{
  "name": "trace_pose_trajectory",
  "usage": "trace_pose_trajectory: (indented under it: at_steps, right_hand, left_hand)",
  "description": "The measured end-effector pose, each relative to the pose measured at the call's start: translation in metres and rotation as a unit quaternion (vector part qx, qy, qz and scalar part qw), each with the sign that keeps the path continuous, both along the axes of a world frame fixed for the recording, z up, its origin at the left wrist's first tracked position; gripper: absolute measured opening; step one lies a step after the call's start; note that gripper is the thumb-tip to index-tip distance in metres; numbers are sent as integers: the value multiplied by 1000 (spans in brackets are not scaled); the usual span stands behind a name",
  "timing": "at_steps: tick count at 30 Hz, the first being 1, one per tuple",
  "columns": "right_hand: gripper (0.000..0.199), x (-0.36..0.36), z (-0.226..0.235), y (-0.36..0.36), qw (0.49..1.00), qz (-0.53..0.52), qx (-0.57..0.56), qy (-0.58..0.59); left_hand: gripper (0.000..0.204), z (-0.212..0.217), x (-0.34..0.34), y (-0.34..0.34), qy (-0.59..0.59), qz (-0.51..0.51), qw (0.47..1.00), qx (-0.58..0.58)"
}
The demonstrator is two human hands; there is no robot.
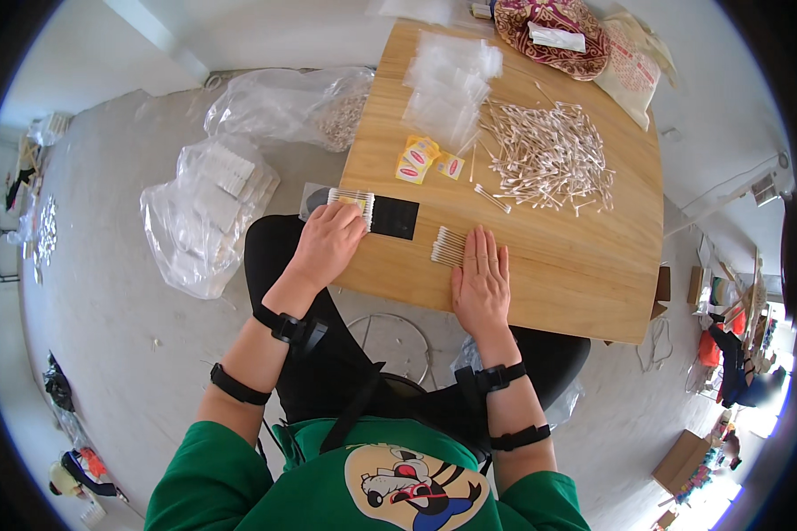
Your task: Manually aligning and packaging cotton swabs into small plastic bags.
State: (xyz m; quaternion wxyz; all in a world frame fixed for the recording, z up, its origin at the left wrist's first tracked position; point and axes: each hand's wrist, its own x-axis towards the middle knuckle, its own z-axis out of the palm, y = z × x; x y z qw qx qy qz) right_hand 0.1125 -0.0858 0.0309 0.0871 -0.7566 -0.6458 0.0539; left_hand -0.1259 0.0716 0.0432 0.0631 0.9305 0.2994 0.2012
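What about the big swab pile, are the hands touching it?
No, the left hand and right hand are both well short of the swab pile.

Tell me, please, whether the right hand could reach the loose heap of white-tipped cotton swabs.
Probably yes: mostly bare brown wooden tabletop lies between the right hand and the swab heap.

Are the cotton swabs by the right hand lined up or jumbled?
Lined up: the visible swabs lie side by side in a row on the table beside the flat right hand.

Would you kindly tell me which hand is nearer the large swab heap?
The right hand is nearer, below-left of the swab heap in view; the left hand lies farther left.
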Motion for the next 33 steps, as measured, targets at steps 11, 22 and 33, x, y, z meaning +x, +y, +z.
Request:
trace_pose_trajectory:
  at_steps: [11, 22, 33]
  right_hand:
    - [62, 1, -4, -1, 1000, 3, 4, -10]
    - [61, 0, -1, 2, 1000, 1, 6, 6]
    - [58, -26, -6, 50, 998, 55, 27, 10]
  left_hand:
    - [19, -4, -15, -11, 16, -34, 998, 45]
    - [30, -13, -15, 13, -263, 173, 933, -174]
    - [49, -48, -12, 37, 0, 241, 961, -134]
